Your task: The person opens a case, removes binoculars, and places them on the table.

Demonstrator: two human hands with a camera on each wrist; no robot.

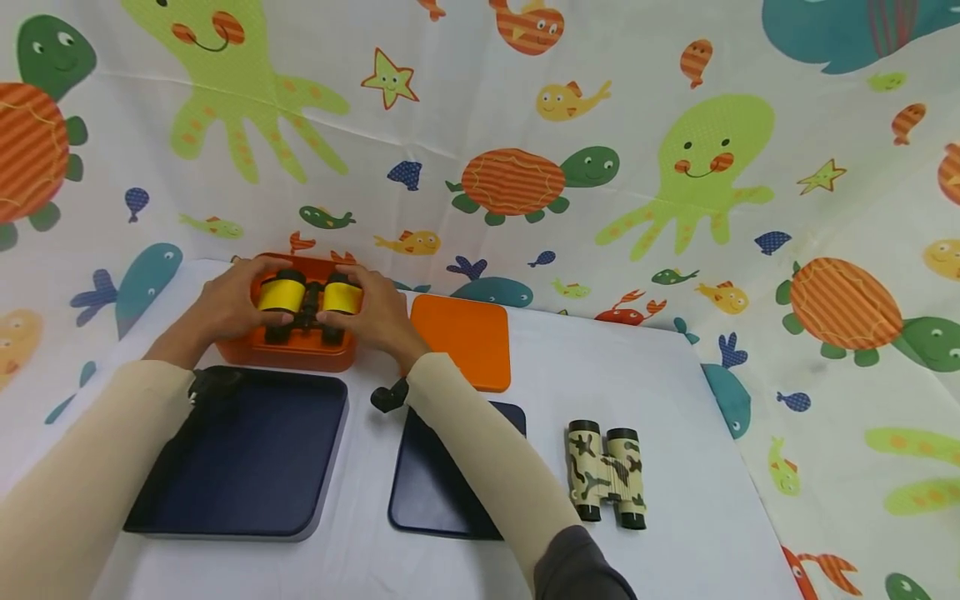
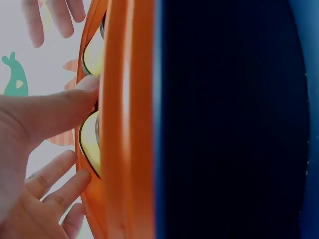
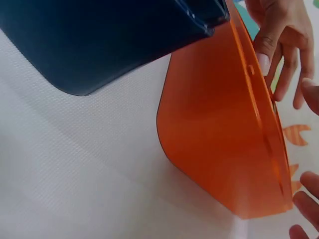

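Yellow-and-black binoculars [image 1: 309, 302] lie inside an orange box [image 1: 300, 357] at the far left of the table. Over the left barrel is my left hand [image 1: 232, 304], its thumb toward me and its fingers at the far end. In the left wrist view this thumb reaches over the box rim beside the yellow barrel, with the other fingers spread and extended. My right hand [image 1: 378, 308] hovers by the right barrel, thumb and fingers apart. The right wrist view shows its fingers just above the rim of the box.
Camouflage-patterned binoculars [image 1: 606, 475] lie to the right. An orange lid [image 1: 461, 342] is beside the orange box. In front of that box stands a dark navy box [image 1: 247, 450], and a navy lid [image 1: 442, 492] lies partly under my right forearm. A patterned curtain [image 1: 525, 108] hangs behind.
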